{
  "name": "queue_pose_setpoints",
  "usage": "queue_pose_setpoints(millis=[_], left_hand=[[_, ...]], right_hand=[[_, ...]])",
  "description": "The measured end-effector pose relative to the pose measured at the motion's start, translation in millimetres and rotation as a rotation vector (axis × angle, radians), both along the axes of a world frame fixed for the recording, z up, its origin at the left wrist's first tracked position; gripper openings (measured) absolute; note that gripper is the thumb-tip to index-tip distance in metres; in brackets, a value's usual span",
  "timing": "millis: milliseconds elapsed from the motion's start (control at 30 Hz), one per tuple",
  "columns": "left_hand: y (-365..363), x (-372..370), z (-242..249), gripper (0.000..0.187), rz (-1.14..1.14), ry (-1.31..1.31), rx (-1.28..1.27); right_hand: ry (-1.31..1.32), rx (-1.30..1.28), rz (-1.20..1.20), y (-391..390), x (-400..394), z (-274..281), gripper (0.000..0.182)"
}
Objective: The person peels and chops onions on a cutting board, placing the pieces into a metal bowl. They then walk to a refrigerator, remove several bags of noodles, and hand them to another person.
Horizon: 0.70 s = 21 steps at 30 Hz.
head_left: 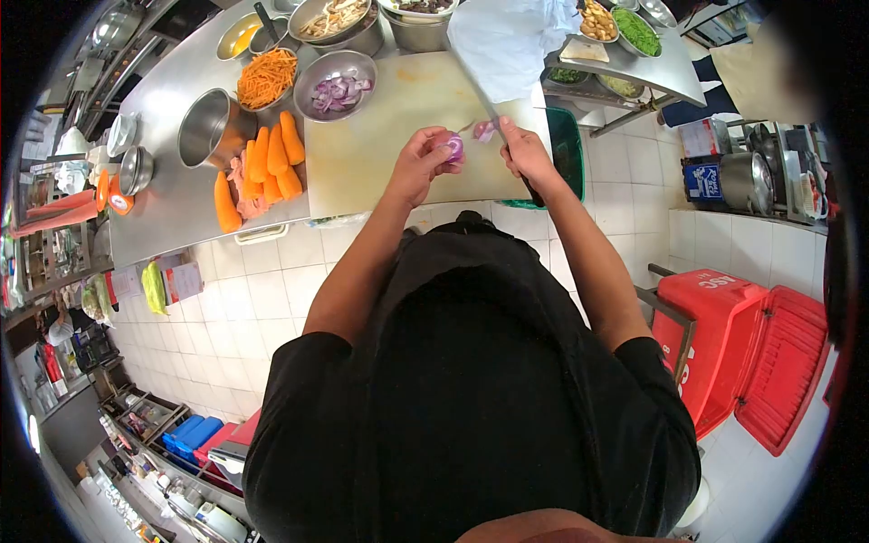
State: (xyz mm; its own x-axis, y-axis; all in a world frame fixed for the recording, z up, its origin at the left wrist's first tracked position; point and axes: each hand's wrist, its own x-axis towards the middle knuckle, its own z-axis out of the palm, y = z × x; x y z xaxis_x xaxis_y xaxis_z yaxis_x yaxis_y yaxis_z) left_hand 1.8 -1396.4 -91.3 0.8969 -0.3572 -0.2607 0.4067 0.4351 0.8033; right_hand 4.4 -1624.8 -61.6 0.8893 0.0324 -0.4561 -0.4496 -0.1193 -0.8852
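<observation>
My left hand (pixel 419 169) is closed around a purple-red onion (pixel 450 147) above the cutting board (pixel 371 172). In my right hand (pixel 528 154) is a long knife (pixel 486 98), its dark handle pointing toward me and its blade pointing away across the board. Just left of the blade, close to my right hand, a smaller purple onion piece (pixel 484 131) lies on the board. Cut purple onion pieces (pixel 339 92) fill part of a metal bowl (pixel 312 110) at the board's far left corner.
Left of the board are whole peeled carrots (pixel 274 161), a bowl of shredded carrot (pixel 267 78) and a deep metal pot (pixel 201 136). A pale blue cloth (pixel 507 45) lies at the far right. Beside the table's right end stands a green bin (pixel 567 149); a red bin (pixel 715 335) is farther right.
</observation>
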Motion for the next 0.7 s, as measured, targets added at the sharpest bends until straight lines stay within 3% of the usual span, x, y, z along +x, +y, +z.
queue_pose_setpoints(millis=[67,233,467,667,700], left_hand=[[2.4,-1.2,2.3,0.039,0.014,-0.038,0.012],[8.4,0.5,-1.9,0.041,0.045,-0.080,0.143],[6.2,-0.9,-2.1,0.037,0.077,-0.110,0.169],[14.7,-0.8,-6.4,0.039,0.038,-0.092,0.229],[15.9,0.5,-6.4,0.038,0.019,-0.097,0.255]], right_hand=[[0.089,-0.119,0.162,-5.3,3.1,-0.2,0.070],[-0.270,-0.303,0.194,19.2,-10.3,-1.7,0.071],[-0.376,-0.484,0.520,46.7,-18.0,57.5,0.063],[-0.487,-0.561,0.457,53.6,-18.4,41.6,0.054],[-0.506,-0.416,0.400,54.8,-17.6,33.0,0.053]])
